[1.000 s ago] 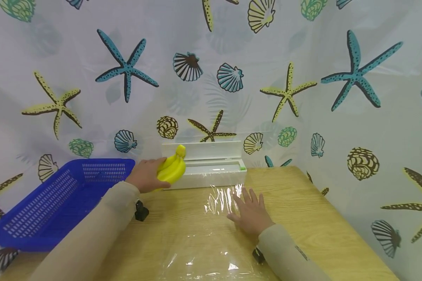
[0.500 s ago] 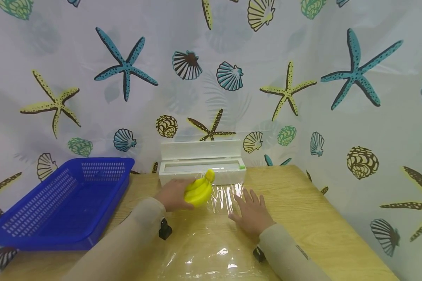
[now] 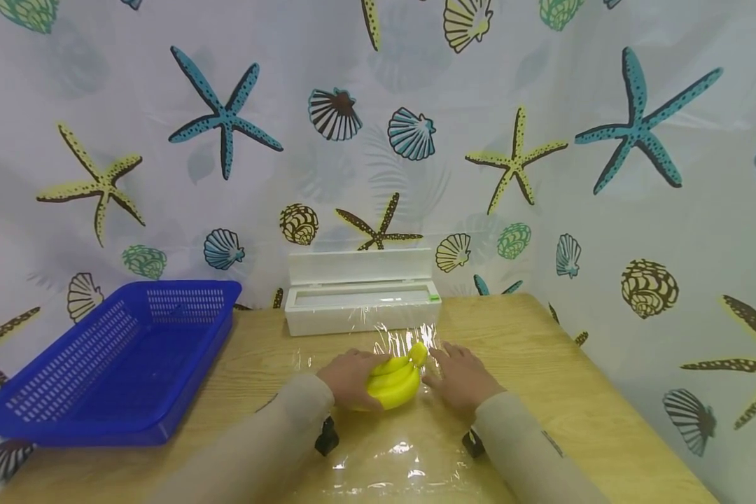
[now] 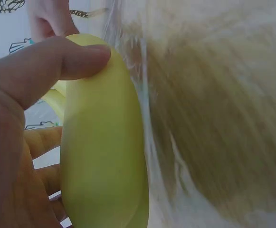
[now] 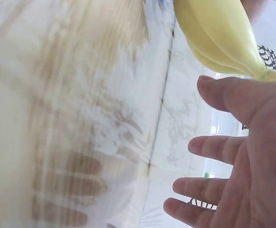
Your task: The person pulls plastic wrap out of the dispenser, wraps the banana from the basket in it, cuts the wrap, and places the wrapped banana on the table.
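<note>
A bunch of yellow bananas (image 3: pixel 395 383) is low over the middle of the table, its stem end toward the right. My left hand (image 3: pixel 353 379) grips it from the left; in the left wrist view the thumb (image 4: pixel 88 61) lies across a banana (image 4: pixel 104 142), with fingers behind. Just right of the stem is my right hand (image 3: pixel 465 378), holding nothing. Its fingers (image 5: pixel 214 190) are spread and relaxed in the right wrist view, thumb near the bananas (image 5: pixel 218 35). Under both hands a sheet of clear plastic wrap (image 3: pixel 378 469) lies along the wooden table, wrinkled and shiny.
Behind the bananas stands a white wrap dispenser box (image 3: pixel 359 318) with its lid (image 3: pixel 360 266) raised. To the left is a blue plastic basket (image 3: pixel 160 413) with perforated walls. A curtain (image 3: pixel 365 168) with starfish and shells encloses the back and right of the table (image 3: pixel 561 413).
The left hand has carried the bananas rightward and down, from beside the basket to above the wrap. The right hand has shifted slightly, and the stem is now close to it.
</note>
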Tool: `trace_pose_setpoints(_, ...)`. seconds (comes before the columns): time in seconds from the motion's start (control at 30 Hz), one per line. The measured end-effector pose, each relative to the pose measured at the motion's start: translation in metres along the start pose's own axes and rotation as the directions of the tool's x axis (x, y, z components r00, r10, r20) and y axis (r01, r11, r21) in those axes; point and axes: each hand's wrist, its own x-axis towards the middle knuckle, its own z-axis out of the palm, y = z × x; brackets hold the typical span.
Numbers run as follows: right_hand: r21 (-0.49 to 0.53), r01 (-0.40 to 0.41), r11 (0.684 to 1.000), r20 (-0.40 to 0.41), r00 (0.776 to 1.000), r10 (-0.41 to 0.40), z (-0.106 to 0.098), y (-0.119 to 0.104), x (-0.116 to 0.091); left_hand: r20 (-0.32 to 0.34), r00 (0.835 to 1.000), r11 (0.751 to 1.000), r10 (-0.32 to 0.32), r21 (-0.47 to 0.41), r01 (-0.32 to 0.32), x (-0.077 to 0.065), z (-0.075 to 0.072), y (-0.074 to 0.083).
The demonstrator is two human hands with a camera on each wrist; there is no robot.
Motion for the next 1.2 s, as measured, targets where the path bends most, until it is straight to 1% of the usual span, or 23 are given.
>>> trace_pose_setpoints(0.13,0.022,-0.006,1.000,0.015,1.000,0.006,0.001,0.007,0.001,0.026,1.000,1.000,0.000,0.020,-0.001,0.001,0.004,0.008)
trace_pose_setpoints(0.27,0.040,-0.019,0.999,0.025,1.000,0.018,-0.001,0.008,0.000,0.025,1.000,1.000,-0.015,0.011,0.014,-0.003,0.003,0.015)
trace_pose_setpoints(0.37,0.041,-0.022,0.999,0.032,0.999,0.021,-0.004,0.007,-0.001,0.016,1.000,1.000,-0.013,0.015,0.012,-0.004,0.003,0.017)
trace_pose_setpoints(0.57,0.065,-0.021,0.998,0.039,0.999,0.019,-0.011,0.007,-0.005,0.017,1.000,0.999,0.005,0.048,-0.006,-0.002,0.008,0.016)
trace_pose_setpoints(0.73,0.116,-0.008,0.993,0.015,1.000,0.006,-0.027,0.009,-0.009,0.018,1.000,0.999,0.020,0.048,-0.020,0.000,0.009,0.014)
trace_pose_setpoints(0.83,0.130,0.006,0.991,-0.002,1.000,-0.006,-0.040,0.010,-0.014,0.003,1.000,0.998,0.029,0.051,-0.029,-0.002,0.006,0.014)
trace_pose_setpoints(0.9,0.129,0.017,0.991,-0.013,1.000,-0.015,-0.049,0.009,-0.018,-0.034,0.998,0.996,0.047,0.071,-0.045,-0.007,0.000,0.016)
trace_pose_setpoints(0.97,0.129,0.035,0.991,-0.033,0.999,-0.031,-0.058,0.006,-0.022,-0.096,0.992,0.993,0.078,0.101,-0.068,-0.015,-0.008,0.018)
trace_pose_setpoints(1.07,0.112,0.059,0.992,-0.075,0.996,-0.050,-0.068,0.001,-0.029,-0.196,0.973,0.988,0.121,0.121,-0.099,-0.031,-0.017,0.022)
trace_pose_setpoints(1.1,0.105,0.064,0.992,-0.092,0.994,-0.054,-0.071,-0.002,-0.031,-0.217,0.967,0.987,0.134,0.115,-0.111,-0.037,-0.018,0.024)
trace_pose_setpoints(1.13,0.101,0.072,0.992,-0.111,0.992,-0.061,-0.073,-0.004,-0.034,-0.224,0.963,0.986,0.149,0.103,-0.129,-0.043,-0.020,0.024)
trace_pose_setpoints(1.2,0.082,0.087,0.993,-0.144,0.987,-0.075,-0.077,-0.011,-0.039,-0.189,0.968,0.986,0.163,0.062,-0.154,-0.056,-0.021,0.026)
